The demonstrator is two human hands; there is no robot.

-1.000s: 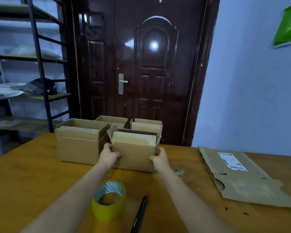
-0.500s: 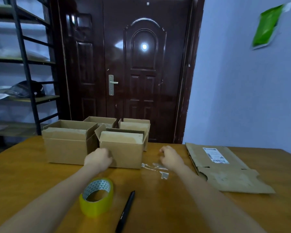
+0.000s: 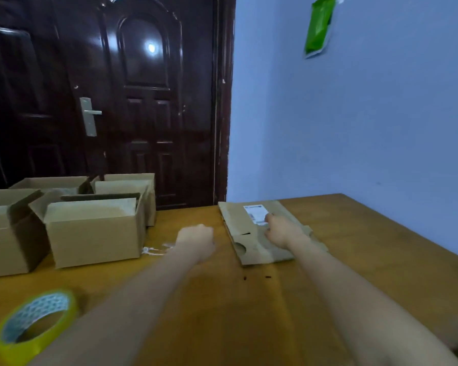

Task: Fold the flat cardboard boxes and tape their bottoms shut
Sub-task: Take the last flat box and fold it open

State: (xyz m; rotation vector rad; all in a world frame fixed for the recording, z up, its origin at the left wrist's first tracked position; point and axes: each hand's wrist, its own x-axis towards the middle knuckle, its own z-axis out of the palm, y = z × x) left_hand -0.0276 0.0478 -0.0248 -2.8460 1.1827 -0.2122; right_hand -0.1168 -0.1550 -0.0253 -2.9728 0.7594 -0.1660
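The right hand (image 3: 282, 229) was laid flat, fingers extended, on the flat cardboard box (image 3: 249, 231), gripping nothing. The left hand (image 3: 196, 237) was curled empty beside that box.

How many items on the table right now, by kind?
Folded boxes: 4
Flat cardboard: 1, right hand resting on it
Tape roll: 1
Tape scraps: 1 small clump
Total: 7
The left hand is a loose fist above the table, holding nothing visible.
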